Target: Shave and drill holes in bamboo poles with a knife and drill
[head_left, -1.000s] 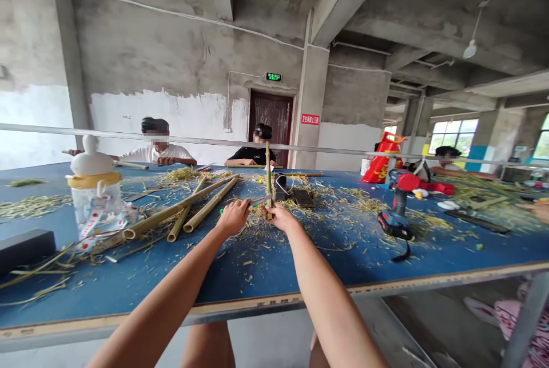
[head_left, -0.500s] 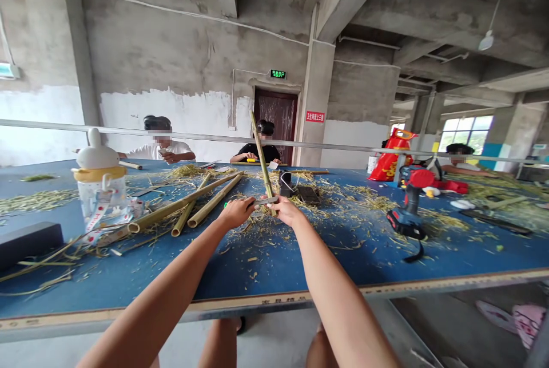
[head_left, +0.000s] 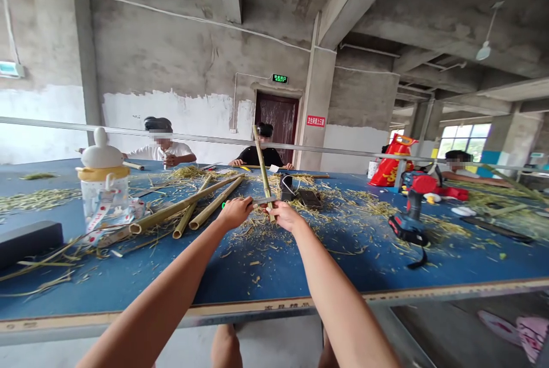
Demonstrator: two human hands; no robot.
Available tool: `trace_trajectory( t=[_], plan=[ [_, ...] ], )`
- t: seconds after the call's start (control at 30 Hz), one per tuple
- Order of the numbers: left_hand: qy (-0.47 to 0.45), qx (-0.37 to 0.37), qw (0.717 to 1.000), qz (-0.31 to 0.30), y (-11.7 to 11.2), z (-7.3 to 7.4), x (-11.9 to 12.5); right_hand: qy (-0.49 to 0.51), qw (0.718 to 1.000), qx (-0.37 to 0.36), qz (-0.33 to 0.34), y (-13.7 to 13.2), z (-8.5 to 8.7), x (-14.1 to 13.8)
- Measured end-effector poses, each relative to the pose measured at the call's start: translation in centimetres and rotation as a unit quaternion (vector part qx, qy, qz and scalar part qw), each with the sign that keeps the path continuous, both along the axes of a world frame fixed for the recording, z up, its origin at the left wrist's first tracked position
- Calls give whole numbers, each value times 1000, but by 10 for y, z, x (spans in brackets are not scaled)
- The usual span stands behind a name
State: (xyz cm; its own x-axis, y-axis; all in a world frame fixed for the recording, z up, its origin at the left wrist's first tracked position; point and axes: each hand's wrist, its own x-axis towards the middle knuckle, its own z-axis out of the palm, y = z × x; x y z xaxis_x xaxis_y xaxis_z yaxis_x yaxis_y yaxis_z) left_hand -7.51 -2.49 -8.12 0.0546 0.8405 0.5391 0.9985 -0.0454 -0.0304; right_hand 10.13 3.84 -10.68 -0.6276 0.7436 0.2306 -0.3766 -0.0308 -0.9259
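The left hand [head_left: 235, 213] is curled shut on a green-handled tool [head_left: 263, 201] (its metal blade lies across the stick), while the right hand [head_left: 286, 216] clamps a tilted bamboo stick [head_left: 261, 162] above the bench [head_left: 274, 276].

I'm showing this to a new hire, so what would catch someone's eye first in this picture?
The eye goes first to the middle of the blue workbench, where the left hand and right hand meet at a tilted bamboo stick, beside bamboo canes and scattered shavings. To the right stands a red and black cordless drill; to the left, a plastic water bottle with a yellow collar.
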Motion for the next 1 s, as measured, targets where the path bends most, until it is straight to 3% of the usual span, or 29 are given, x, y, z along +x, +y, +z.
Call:
trace_trajectory(
  t=[0.23,0.4,0.57,0.77,1.0],
  plan=[
    [13,31,997,63,2,0,-7,-27,999,-19,27,-2,1,-2],
    [26,53,996,74,2,-4,-3,-28,999,-24,38,-2,1,-1],
    [42,61,996,43,3,-11,8,-39,998,-25,37,1,-4,2],
    [75,42,995,-43,4,-16,10,-44,998,-30,23,2,-4,3],
    [89,24,994,-61,6,-16,12,-36,998,-10,-57,-1,9,0]
  ],
)
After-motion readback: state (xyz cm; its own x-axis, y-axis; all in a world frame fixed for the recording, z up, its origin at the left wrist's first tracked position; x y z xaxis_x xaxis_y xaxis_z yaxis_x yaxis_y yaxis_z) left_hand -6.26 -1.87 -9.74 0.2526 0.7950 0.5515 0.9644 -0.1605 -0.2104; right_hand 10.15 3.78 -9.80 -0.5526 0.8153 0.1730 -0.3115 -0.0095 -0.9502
